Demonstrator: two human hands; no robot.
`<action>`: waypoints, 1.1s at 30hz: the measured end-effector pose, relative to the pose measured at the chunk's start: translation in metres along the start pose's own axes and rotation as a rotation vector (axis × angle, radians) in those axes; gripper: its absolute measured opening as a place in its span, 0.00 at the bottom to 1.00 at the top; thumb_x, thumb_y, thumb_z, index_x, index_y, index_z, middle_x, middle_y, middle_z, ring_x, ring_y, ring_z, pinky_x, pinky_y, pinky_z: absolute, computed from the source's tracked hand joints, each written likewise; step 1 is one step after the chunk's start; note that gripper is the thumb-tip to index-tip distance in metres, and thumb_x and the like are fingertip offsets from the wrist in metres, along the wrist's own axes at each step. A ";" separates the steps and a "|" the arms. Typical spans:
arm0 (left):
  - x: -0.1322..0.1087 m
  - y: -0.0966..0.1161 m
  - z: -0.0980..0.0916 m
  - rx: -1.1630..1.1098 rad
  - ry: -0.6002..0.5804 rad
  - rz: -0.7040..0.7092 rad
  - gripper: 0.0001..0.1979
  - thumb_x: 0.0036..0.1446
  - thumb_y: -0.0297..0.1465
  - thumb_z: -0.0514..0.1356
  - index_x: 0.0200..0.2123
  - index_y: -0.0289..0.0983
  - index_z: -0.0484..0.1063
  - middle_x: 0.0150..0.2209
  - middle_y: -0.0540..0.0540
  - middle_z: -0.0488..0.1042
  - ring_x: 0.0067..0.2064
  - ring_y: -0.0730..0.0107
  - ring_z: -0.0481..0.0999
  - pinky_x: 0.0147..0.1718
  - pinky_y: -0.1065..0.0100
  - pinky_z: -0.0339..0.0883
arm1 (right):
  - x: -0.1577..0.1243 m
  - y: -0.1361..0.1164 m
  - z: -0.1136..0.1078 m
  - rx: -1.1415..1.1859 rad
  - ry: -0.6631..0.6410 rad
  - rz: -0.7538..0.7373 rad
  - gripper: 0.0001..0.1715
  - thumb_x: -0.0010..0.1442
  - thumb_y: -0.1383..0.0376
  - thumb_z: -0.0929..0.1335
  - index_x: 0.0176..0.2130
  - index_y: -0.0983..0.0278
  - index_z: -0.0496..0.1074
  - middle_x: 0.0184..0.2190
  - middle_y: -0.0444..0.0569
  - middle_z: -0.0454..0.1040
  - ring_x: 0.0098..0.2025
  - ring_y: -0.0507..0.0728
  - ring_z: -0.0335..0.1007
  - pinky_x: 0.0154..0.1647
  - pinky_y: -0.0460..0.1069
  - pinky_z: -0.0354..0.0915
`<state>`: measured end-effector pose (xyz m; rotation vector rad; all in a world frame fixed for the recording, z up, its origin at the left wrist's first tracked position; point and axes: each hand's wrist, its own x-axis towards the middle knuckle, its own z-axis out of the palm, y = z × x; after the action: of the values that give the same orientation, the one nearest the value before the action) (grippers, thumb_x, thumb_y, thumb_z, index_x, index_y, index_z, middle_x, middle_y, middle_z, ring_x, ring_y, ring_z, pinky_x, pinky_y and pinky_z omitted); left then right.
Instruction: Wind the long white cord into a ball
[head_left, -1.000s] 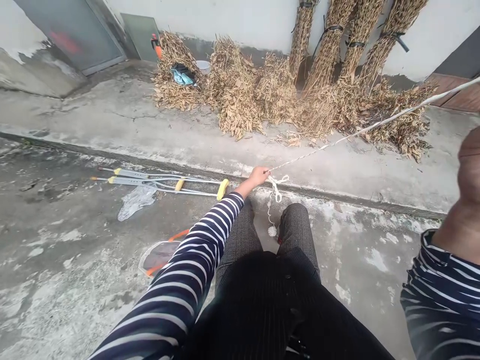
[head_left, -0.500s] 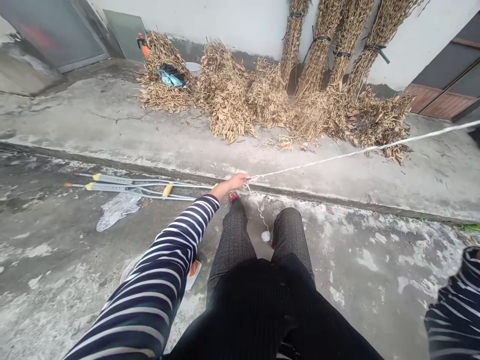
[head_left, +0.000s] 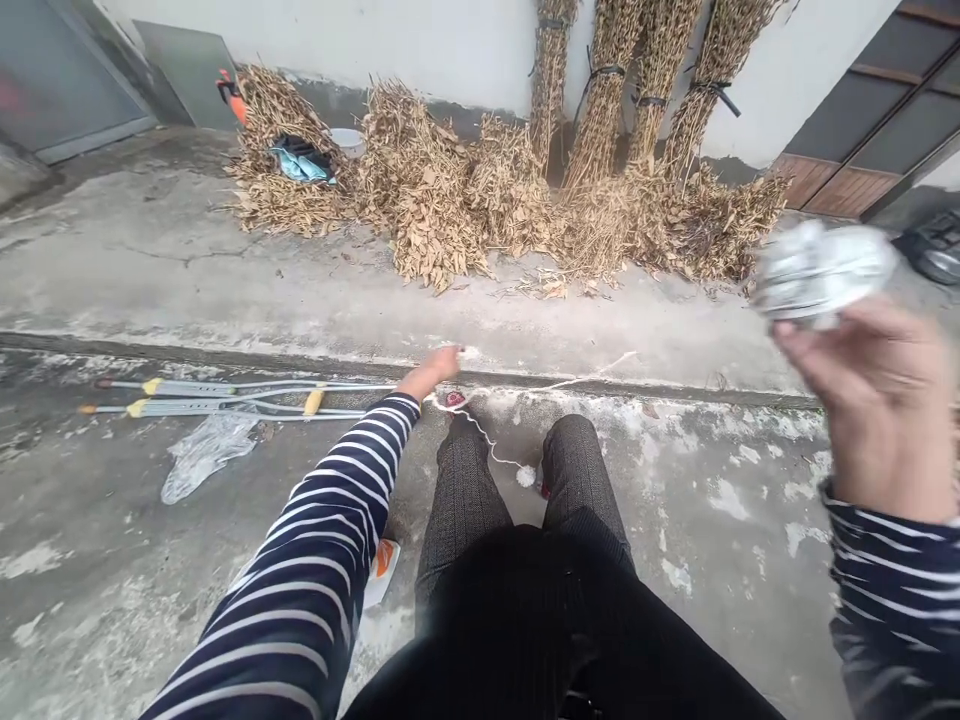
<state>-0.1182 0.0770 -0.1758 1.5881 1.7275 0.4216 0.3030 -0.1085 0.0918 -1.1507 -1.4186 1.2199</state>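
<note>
My left hand (head_left: 435, 370) is closed in front of my legs, its fingers wrapped round a white cord. From it the thin cord (head_left: 491, 447) droops to a small white fluffy ball (head_left: 526, 476) between my feet. A slack length of white cord (head_left: 589, 379) shows over the step edge, to the right of this hand. Raised at the right, my right hand (head_left: 889, 390) grips a white ball of cord (head_left: 825, 268); both are smeared by motion, and the winding of the ball is only partly clear.
Crutches (head_left: 247, 396) and a clear plastic bag (head_left: 210, 452) lie on the ground at the left. A concrete step edge (head_left: 712, 392) runs across in front. Dried plant bundles (head_left: 435, 200) line the white wall. A white and orange packet (head_left: 382, 570) lies below my left arm.
My right hand has come into view with the white ball of cord. The cord, stretched tight to the right before, is now slack. My left hand has shifted slightly left.
</note>
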 end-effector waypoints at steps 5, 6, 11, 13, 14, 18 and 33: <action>-0.029 0.099 0.036 -0.361 -0.165 0.356 0.18 0.66 0.30 0.60 0.58 0.38 0.76 0.59 0.40 0.76 0.59 0.59 0.76 0.61 0.55 0.67 | 0.055 0.054 0.067 0.322 -0.007 0.200 0.40 0.51 0.74 0.71 0.61 0.53 0.68 0.54 0.47 0.78 0.48 0.59 0.80 0.37 0.49 0.83; -0.036 0.117 0.042 -0.515 -0.216 0.466 0.19 0.65 0.33 0.62 0.58 0.38 0.76 0.58 0.39 0.77 0.60 0.58 0.75 0.63 0.52 0.64 | 0.062 0.062 0.074 0.348 -0.052 0.236 0.39 0.50 0.73 0.72 0.60 0.56 0.68 0.54 0.49 0.78 0.48 0.60 0.80 0.38 0.51 0.84; -0.066 0.166 0.060 -0.878 -0.352 0.662 0.18 0.58 0.37 0.68 0.49 0.34 0.81 0.47 0.40 0.83 0.54 0.58 0.79 0.63 0.51 0.62 | 0.076 0.085 0.080 0.421 -0.154 0.285 0.39 0.47 0.72 0.73 0.58 0.59 0.68 0.50 0.52 0.79 0.48 0.63 0.81 0.38 0.54 0.84; -0.072 0.168 0.061 -0.887 -0.348 0.648 0.14 0.58 0.38 0.69 0.39 0.32 0.82 0.38 0.41 0.83 0.47 0.60 0.81 0.59 0.54 0.64 | 0.076 0.087 0.074 0.425 -0.177 0.279 0.39 0.47 0.71 0.73 0.58 0.58 0.67 0.49 0.52 0.79 0.46 0.63 0.81 0.36 0.54 0.84; -0.074 0.168 0.060 -0.876 -0.342 0.643 0.13 0.58 0.39 0.68 0.36 0.32 0.82 0.35 0.42 0.83 0.44 0.61 0.81 0.57 0.56 0.65 | 0.075 0.086 0.072 0.423 -0.187 0.274 0.39 0.47 0.71 0.73 0.58 0.58 0.67 0.48 0.51 0.79 0.45 0.63 0.82 0.35 0.54 0.84; -0.082 0.165 0.052 -0.823 -0.321 0.654 0.13 0.60 0.38 0.66 0.29 0.33 0.80 0.31 0.45 0.81 0.39 0.67 0.80 0.54 0.61 0.66 | 0.068 0.086 0.066 0.423 -0.215 0.255 0.37 0.48 0.70 0.73 0.57 0.60 0.65 0.46 0.51 0.79 0.43 0.62 0.82 0.32 0.53 0.83; -0.084 0.072 0.089 -0.799 -0.368 0.387 0.11 0.60 0.37 0.62 0.35 0.35 0.76 0.28 0.47 0.79 0.39 0.64 0.81 0.55 0.59 0.67 | 0.078 0.064 0.043 0.557 0.142 0.074 0.08 0.55 0.69 0.64 0.35 0.62 0.72 0.46 0.45 0.80 0.38 0.45 0.74 0.28 0.35 0.65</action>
<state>-0.0078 -0.0109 -0.1616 1.2725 0.8013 0.8253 0.2544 -0.0327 0.0289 -0.8806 -0.8546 1.4354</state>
